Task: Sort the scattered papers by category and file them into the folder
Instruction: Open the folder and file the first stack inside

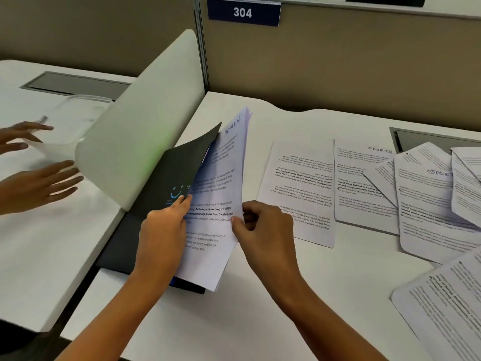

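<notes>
A black folder (166, 175) with a blue smile logo lies at the left edge of the white desk (260, 295), its cover lifted. My left hand (162, 230) holds that cover up by its edge. My right hand (263, 225) pinches the right edge of a stack of printed sheets (218, 194) headed "ADMIN", standing tilted inside the opened folder. Loose printed papers lie to the right: one sheet upside down (302, 194), sheets marked "SPORTS" (364, 183), and an overlapping pile (432, 199).
A curved white divider (140, 126) rises at the left beside the folder. Beyond it, another person's two hands (33, 183) hover over the neighbouring desk. A beige partition with a "304" sign (243, 12) backs the desk. More papers (447, 308) lie front right.
</notes>
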Motion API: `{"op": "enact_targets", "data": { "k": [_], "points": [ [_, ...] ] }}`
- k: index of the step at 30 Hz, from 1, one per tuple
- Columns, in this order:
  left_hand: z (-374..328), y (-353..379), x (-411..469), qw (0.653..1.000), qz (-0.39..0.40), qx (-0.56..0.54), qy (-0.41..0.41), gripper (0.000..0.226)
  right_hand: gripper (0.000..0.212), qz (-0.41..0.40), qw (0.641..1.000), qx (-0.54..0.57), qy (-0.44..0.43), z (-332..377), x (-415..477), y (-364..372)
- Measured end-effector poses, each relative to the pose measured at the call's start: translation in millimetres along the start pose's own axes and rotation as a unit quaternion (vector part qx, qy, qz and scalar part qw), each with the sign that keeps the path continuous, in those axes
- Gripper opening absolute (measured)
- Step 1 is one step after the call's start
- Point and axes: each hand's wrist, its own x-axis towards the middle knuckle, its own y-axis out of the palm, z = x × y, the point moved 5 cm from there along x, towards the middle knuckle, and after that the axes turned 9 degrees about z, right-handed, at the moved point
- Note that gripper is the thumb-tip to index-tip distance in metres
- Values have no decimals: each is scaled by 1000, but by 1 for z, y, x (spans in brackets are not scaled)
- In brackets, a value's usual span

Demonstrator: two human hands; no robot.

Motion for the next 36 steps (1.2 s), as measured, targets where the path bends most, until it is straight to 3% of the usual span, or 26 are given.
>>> {"op": "enact_targets", "data": {
  "k": [10, 17, 32, 36],
  "points": [
    [3, 0, 0, 999, 16, 28, -5, 40, 15, 17, 995, 73, 65, -34, 32, 33],
    [-5, 6, 1, 998, 26, 38, 36, 43, 9, 27, 998, 53, 28, -33, 52, 80],
    [7, 13, 2, 998, -16, 35, 40, 40, 27, 102, 992, 66, -39, -35, 68, 120],
    [4, 21, 4, 995, -3, 40, 96, 39, 36, 59, 992, 86, -65, -42, 58, 101]
  ]
}}
